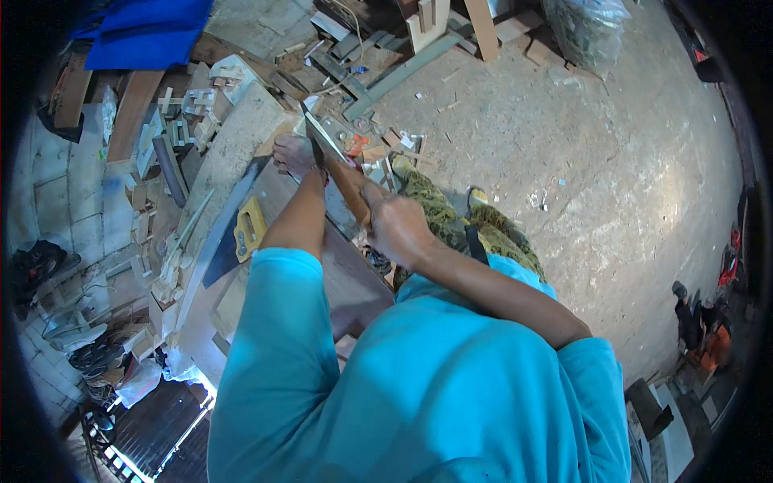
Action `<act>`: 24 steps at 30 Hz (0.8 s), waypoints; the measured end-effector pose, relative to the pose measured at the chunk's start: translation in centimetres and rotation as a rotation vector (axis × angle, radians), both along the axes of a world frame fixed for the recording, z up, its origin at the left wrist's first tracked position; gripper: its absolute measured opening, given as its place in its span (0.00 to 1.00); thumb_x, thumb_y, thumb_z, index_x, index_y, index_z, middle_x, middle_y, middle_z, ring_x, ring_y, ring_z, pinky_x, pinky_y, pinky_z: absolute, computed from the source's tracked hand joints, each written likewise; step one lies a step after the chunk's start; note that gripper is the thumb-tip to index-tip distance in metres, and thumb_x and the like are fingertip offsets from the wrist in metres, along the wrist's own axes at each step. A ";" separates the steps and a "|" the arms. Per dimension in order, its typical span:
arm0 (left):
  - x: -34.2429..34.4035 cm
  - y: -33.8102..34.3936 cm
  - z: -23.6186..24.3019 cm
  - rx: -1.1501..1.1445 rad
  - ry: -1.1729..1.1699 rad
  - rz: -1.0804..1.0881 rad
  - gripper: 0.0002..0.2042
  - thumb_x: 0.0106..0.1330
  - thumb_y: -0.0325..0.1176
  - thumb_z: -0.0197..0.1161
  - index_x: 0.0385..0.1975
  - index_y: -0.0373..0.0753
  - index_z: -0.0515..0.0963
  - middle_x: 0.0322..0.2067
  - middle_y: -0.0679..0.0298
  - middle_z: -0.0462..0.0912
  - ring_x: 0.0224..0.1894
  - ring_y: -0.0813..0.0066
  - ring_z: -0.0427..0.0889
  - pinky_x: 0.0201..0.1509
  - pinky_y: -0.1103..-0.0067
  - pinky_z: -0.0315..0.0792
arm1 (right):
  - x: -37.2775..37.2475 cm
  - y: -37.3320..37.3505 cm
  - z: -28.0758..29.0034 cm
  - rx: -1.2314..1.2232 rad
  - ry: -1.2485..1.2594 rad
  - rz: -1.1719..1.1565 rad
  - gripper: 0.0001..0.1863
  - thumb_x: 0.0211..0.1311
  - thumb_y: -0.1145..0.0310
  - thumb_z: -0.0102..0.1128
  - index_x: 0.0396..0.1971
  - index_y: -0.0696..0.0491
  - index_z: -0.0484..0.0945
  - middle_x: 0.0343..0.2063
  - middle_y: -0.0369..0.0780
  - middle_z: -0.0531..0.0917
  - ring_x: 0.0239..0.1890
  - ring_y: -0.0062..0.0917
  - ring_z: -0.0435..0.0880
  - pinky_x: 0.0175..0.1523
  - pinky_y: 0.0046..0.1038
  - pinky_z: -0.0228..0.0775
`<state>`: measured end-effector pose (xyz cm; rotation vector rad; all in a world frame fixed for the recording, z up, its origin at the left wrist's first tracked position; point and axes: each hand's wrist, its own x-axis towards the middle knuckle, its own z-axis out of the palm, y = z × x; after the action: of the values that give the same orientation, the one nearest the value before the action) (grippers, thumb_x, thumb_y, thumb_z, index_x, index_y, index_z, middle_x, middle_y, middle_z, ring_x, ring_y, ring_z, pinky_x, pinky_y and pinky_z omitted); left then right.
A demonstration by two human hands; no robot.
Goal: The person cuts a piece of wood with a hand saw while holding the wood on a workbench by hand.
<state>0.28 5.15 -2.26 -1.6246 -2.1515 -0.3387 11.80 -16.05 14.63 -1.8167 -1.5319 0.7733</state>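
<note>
My right hand (pixel 400 229) is closed round the brown wooden handle of a long-bladed tool (pixel 352 193). Its narrow blade points away from me, past the far end of the workbench (pixel 233 137); whether the edge is toothed is too small to tell. Beside the blade, my left hand (pixel 295 154) lies on the bench corner with its fingers curled down. What those fingers grip is hidden. Pale wood (pixel 282 129) shows just beyond them. Left of my left forearm, a handsaw with a yellow handle (pixel 250 229) rests on the bench.
Wood offcuts (pixel 201 113) are heaped along the bench's left side. Boards (pixel 403 72) and scraps litter the floor ahead. A filled clear plastic bag (pixel 592 32) stands at the far right. Concrete floor (pixel 612 177) stretches to my right. A blue sheet (pixel 149 32) lies far left.
</note>
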 end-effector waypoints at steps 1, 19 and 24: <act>-0.5 0.5 0.1 -0.023 -0.016 0.050 0.08 0.55 0.39 0.49 0.28 0.42 0.65 0.28 0.62 0.70 0.33 0.62 0.72 0.34 0.65 0.65 | 0.3 0.3 0.1 -0.054 0.001 0.025 0.21 0.40 0.71 0.57 0.37 0.60 0.64 0.17 0.49 0.77 0.21 0.43 0.78 0.24 0.38 0.70; 0.0 0.4 1.8 -0.129 -0.181 0.065 0.11 0.57 0.40 0.47 0.33 0.40 0.64 0.35 0.58 0.71 0.40 0.57 0.70 0.41 0.62 0.64 | 1.7 -5.7 2.5 -0.098 0.145 -0.049 0.26 0.38 0.70 0.61 0.42 0.56 0.65 0.19 0.50 0.77 0.23 0.44 0.77 0.27 0.40 0.69; -0.8 0.6 0.3 -0.068 -0.165 0.000 0.11 0.57 0.40 0.48 0.33 0.40 0.64 0.35 0.58 0.71 0.40 0.58 0.69 0.41 0.63 0.63 | 0.8 -0.3 0.7 -0.118 0.078 -0.049 0.23 0.40 0.70 0.60 0.40 0.56 0.66 0.18 0.50 0.76 0.21 0.45 0.76 0.27 0.42 0.68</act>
<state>-0.53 5.76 -1.97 -1.6864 -2.3081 -0.4175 12.56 -16.32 15.29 -1.8790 -1.4129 0.9175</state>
